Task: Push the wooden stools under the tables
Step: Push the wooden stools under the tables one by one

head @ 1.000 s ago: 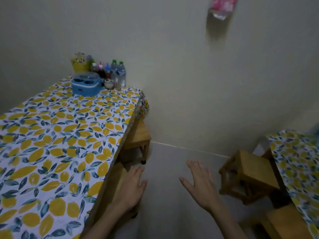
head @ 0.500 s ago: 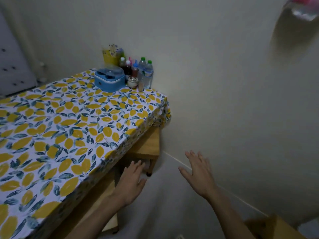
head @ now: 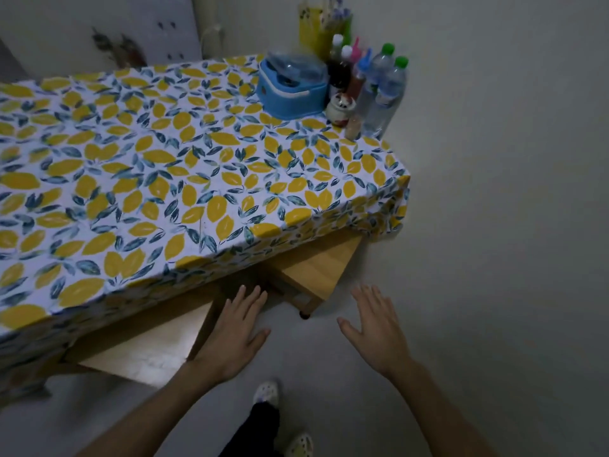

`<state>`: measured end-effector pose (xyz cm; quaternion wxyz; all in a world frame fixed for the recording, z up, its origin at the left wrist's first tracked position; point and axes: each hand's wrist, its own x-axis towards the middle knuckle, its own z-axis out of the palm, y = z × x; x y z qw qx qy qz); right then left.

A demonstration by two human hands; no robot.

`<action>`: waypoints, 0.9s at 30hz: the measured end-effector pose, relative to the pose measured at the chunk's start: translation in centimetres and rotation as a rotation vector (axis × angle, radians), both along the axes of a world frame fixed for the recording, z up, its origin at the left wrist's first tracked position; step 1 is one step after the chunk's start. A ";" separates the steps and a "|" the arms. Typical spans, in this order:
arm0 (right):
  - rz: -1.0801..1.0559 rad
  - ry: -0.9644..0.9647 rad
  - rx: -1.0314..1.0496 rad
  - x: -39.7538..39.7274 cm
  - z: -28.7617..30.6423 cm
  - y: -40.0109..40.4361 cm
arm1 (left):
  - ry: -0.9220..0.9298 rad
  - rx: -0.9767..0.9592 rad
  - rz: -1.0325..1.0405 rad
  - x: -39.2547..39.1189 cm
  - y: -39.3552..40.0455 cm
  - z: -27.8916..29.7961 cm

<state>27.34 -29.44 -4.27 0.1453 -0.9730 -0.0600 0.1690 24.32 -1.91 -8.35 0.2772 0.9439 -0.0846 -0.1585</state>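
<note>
Two pale square-topped wooden stools here, both partly tucked beneath the desk (head: 184,166) draped in a lemon-and-leaf printed cloth. Nearer stool (head: 145,344) with a broad slice of seat poking out past the cloth's hanging edge, at lower left; farther stool (head: 316,268) by the desk's corner near the wall, one corner of its seat and a dark-footed leg jutting out over the grey floor (head: 461,324).

Probably rigid and moderately heavy, being solid timber: no flex, no give, nothing fragile. Likely to slide rather than lift, though the feet may drag or catch on the floor and twist the stool if shoved off-centre. Best taken flat against the exposed seat edge or a front corner, pushed level and straight in toward the desk; a grip around the seat rim also workable. Worth watching the clustered bottles (head: 382,94) and blue plastic container (head: 290,90) at the desk's far end, since a knock against a desk leg could shake them.

Left hand (head: 230,338) spread wide, palm down, fingers splayed, empty, hovering just beside the nearer stool's right edge; contact with the wood impossible to confirm from this angle. Right hand (head: 375,328) likewise fully open and empty, palm down over bare floor, apart from both stools and just below the farther stool's jutting corner. Hands well separated from each other, nothing clasped in either.
</note>
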 end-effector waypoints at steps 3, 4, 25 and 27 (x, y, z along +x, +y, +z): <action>0.075 0.037 0.010 4.4 -5.4 -0.5 | 0.038 0.044 -0.022 4.0 -1.6 -5.2; 0.109 0.046 0.002 5.8 -7.5 -0.8 | 0.065 0.067 -0.037 5.3 -2.1 -7.3; 0.143 -0.216 -0.126 17.1 -41.1 2.4 | -0.148 0.269 -0.298 21.2 -4.2 -36.5; 0.151 -0.265 -0.158 17.0 -41.5 2.2 | -0.159 0.293 -0.259 21.0 -4.5 -36.8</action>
